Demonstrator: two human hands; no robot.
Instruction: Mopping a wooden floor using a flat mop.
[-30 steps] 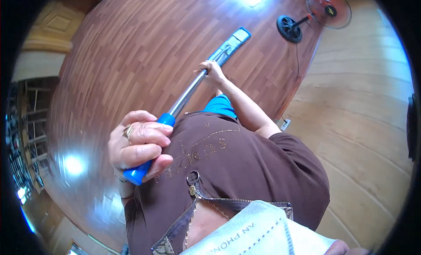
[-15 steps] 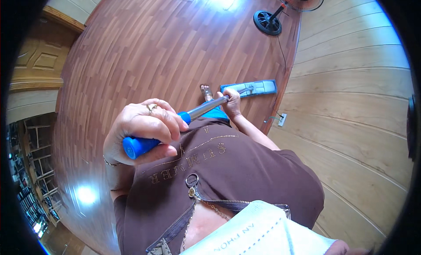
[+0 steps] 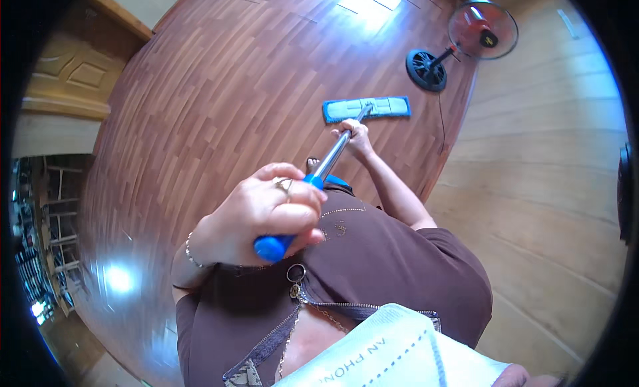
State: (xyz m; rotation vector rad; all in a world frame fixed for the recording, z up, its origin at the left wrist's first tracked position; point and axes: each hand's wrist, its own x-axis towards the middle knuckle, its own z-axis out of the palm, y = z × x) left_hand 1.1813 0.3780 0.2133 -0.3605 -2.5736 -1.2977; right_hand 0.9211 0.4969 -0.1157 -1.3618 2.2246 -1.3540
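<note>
A flat mop with a metal pole [image 3: 331, 156] slants away from me across the floor. My left hand [image 3: 249, 210] is wrapped round the blue grip [image 3: 271, 248] at the pole's top end, close in front of my chest. Further down, my right hand [image 3: 357, 136] is closed on the lower part of the pole, its arm stretched forward. The wide mop head [image 3: 346, 110], pale with a blue fringe, lies flat on the wood floor [image 3: 266, 87] beyond my right hand.
A standing fan [image 3: 482, 30] with a round black base [image 3: 426, 70] stands at the far right, its cord running along the wooden wall [image 3: 519, 154]. On the left are a wooden door [image 3: 73, 70] and a rack of shelves [image 3: 60, 220].
The mop head has swung away from the right wall and a little farther forward. My left hand, still on the grip, has moved right; my right hand has reached slightly forward.
</note>
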